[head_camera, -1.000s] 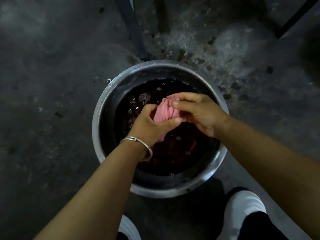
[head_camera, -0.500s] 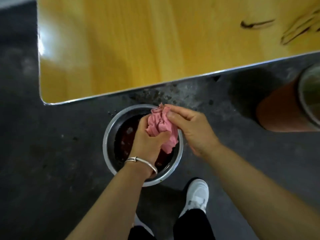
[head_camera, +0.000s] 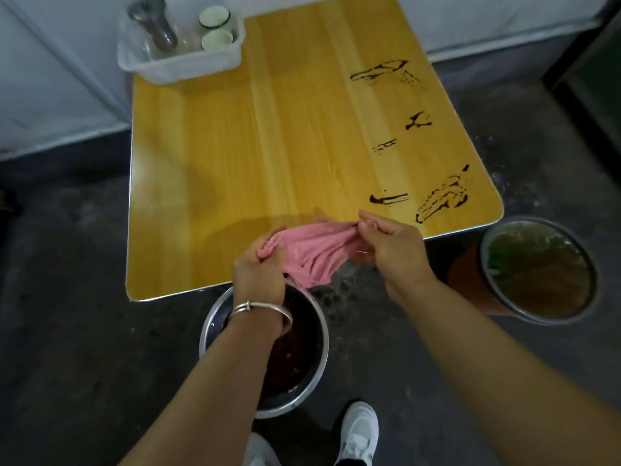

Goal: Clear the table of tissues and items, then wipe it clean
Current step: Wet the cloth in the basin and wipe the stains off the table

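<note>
Left hand (head_camera: 258, 274) and right hand (head_camera: 389, 243) both grip the wet pink cloth (head_camera: 316, 252), stretched above the yellow wooden table's (head_camera: 235, 146) near edge; risk: drips or bunched cloth smearing the dark sauce streaks (head_camera: 440, 200) near the right edge.

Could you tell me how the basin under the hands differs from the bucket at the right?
The basin is bare metal, while the bucket has a reddish-brown wall under its metal rim. The basin holds dark liquid; the bucket holds murky brownish liquid with green scraps. The basin stands partly under the table edge; the bucket stands beside its corner. Both are round and stand on the floor.
</note>
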Available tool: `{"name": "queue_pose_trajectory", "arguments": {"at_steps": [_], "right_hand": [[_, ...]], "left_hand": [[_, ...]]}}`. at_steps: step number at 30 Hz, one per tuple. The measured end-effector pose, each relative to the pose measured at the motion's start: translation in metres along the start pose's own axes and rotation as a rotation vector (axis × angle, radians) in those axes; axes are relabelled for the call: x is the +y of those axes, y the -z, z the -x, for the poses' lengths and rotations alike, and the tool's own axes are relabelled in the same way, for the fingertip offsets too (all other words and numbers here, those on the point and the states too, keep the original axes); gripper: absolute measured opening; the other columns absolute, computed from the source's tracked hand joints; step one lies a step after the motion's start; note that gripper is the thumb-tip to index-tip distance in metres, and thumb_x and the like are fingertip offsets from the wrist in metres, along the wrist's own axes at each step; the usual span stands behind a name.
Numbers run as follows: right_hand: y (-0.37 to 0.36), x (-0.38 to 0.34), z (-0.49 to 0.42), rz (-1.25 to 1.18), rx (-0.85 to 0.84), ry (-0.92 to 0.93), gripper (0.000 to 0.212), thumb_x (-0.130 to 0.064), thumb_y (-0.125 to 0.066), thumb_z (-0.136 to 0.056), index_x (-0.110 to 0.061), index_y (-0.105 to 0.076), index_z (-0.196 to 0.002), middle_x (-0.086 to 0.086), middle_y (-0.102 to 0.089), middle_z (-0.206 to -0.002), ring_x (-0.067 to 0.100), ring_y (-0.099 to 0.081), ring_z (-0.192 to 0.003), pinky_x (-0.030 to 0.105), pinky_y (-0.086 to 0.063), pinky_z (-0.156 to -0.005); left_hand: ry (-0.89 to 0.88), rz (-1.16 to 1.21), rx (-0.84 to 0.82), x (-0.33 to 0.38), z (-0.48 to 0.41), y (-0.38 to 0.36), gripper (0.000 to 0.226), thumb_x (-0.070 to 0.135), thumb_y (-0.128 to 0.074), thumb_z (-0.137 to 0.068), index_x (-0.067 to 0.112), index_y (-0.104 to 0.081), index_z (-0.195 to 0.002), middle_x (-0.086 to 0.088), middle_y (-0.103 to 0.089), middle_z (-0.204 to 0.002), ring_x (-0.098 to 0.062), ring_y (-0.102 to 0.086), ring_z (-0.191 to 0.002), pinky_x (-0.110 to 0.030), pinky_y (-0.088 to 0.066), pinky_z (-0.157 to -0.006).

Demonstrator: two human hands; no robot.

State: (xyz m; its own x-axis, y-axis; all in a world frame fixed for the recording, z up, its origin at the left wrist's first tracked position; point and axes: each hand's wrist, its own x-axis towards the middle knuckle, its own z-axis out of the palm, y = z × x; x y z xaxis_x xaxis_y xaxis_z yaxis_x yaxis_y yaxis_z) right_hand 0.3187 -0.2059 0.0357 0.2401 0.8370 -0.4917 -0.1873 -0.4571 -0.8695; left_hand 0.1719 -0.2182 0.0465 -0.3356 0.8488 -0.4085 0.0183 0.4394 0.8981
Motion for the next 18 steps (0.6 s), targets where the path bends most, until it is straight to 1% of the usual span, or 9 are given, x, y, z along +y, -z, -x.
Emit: {"name": "queue_pose_trajectory", "arguments": {"at_steps": [2, 5, 7, 9, 10, 12, 13, 16, 18], "right_hand": [[0.002, -0.012, -0.007, -0.027, 0.014, -0.02, 0.031, -0.003, -0.052, -0.093, 0.0, -0.057, -0.123, 0.016, -0.061, -0.117, 0.026, -0.062, -0.101, 0.035, -0.057, -0.076], [-0.001, -0.036, -0.008, -0.019, -0.024, 0.048, 0.029, 0.0, -0.052, -0.092, -0.002, -0.059, -0.12, 0.011, -0.061, -0.106, 0.022, -0.059, -0.095, 0.028, -0.055, -0.07], [0.004, -0.05, -0.007, -0.021, -0.081, 0.119, 0.03, 0.001, -0.052, -0.091, -0.008, -0.062, -0.118, 0.005, -0.062, -0.1, 0.015, -0.059, -0.091, 0.026, -0.055, -0.073], [0.007, -0.064, -0.005, -0.047, -0.162, 0.167, 0.031, 0.002, -0.053, -0.091, -0.015, -0.063, -0.114, -0.002, -0.063, -0.091, 0.01, -0.059, -0.083, 0.023, -0.055, -0.07], [0.006, -0.067, -0.007, 0.011, -0.198, 0.182, 0.031, 0.003, -0.053, -0.09, -0.014, -0.062, -0.114, -0.004, -0.063, -0.088, 0.01, -0.059, -0.083, 0.02, -0.055, -0.067], [0.001, -0.071, -0.007, 0.13, -0.211, 0.177, 0.031, 0.003, -0.052, -0.091, -0.005, -0.06, -0.119, -0.004, -0.062, -0.088, 0.014, -0.06, -0.085, 0.018, -0.055, -0.062], [-0.003, -0.078, -0.007, 0.114, -0.182, 0.182, 0.029, 0.002, -0.052, -0.091, -0.003, -0.06, -0.119, -0.003, -0.063, -0.088, 0.012, -0.06, -0.082, 0.017, -0.054, -0.061], [-0.012, -0.089, -0.015, 0.197, -0.194, 0.272, 0.024, -0.001, -0.052, -0.092, -0.006, -0.063, -0.114, 0.0, -0.063, -0.086, 0.01, -0.058, -0.078, 0.02, -0.05, -0.065], [-0.018, -0.096, -0.014, 0.249, -0.173, 0.287, 0.021, -0.003, -0.052, -0.093, -0.007, -0.064, -0.11, -0.003, -0.061, -0.085, 0.009, -0.055, -0.078, 0.017, -0.047, -0.065]], "left_hand": [[-0.07, -0.114, 0.046, 0.011, -0.011, -0.003, 0.019, 0.002, -0.054, -0.088, 0.002, -0.066, -0.103, 0.006, -0.055, -0.065, -0.009, -0.051, -0.061, -0.021, -0.042, -0.061], [-0.236, -0.338, 0.05, 0.035, -0.022, -0.003, 0.022, 0.001, -0.057, -0.085, 0.009, -0.068, -0.102, 0.0, -0.062, -0.082, -0.013, -0.058, -0.078, -0.02, -0.042, -0.068], [-0.317, -0.439, 0.005, 0.051, -0.029, 0.003, 0.024, 0.001, -0.058, -0.084, 0.013, -0.067, -0.103, 0.0, -0.063, -0.089, -0.011, -0.054, -0.082, -0.021, -0.041, -0.073], [-0.365, -0.588, -0.072, 0.065, -0.034, 0.012, 0.025, 0.006, -0.058, -0.085, 0.015, -0.066, -0.107, -0.002, -0.063, -0.091, -0.013, -0.054, -0.082, -0.018, -0.037, -0.071], [-0.366, -0.673, -0.099, 0.069, -0.039, 0.015, 0.025, 0.007, -0.058, -0.085, 0.014, -0.065, -0.108, -0.005, -0.064, -0.093, -0.017, -0.054, -0.083, -0.018, -0.035, -0.069], [-0.352, -0.671, -0.086, 0.08, -0.04, 0.019, 0.025, 0.006, -0.057, -0.085, 0.014, -0.067, -0.107, -0.007, -0.066, -0.093, -0.024, -0.059, -0.086, -0.02, -0.037, -0.066], [-0.371, -0.628, -0.076, 0.085, -0.042, 0.019, 0.024, 0.006, -0.056, -0.085, 0.014, -0.068, -0.104, -0.005, -0.065, -0.089, -0.025, -0.06, -0.085, -0.02, -0.037, -0.064], [-0.45, -0.757, -0.062, 0.097, -0.053, 0.018, 0.023, 0.009, -0.055, -0.087, 0.015, -0.068, -0.104, -0.002, -0.062, -0.091, -0.019, -0.057, -0.085, -0.018, -0.034, -0.064], [-0.458, -0.731, -0.063, 0.104, -0.056, 0.023, 0.024, 0.01, -0.057, -0.086, 0.016, -0.069, -0.106, 0.001, -0.058, -0.087, -0.017, -0.056, -0.086, -0.018, -0.034, -0.068]]}}
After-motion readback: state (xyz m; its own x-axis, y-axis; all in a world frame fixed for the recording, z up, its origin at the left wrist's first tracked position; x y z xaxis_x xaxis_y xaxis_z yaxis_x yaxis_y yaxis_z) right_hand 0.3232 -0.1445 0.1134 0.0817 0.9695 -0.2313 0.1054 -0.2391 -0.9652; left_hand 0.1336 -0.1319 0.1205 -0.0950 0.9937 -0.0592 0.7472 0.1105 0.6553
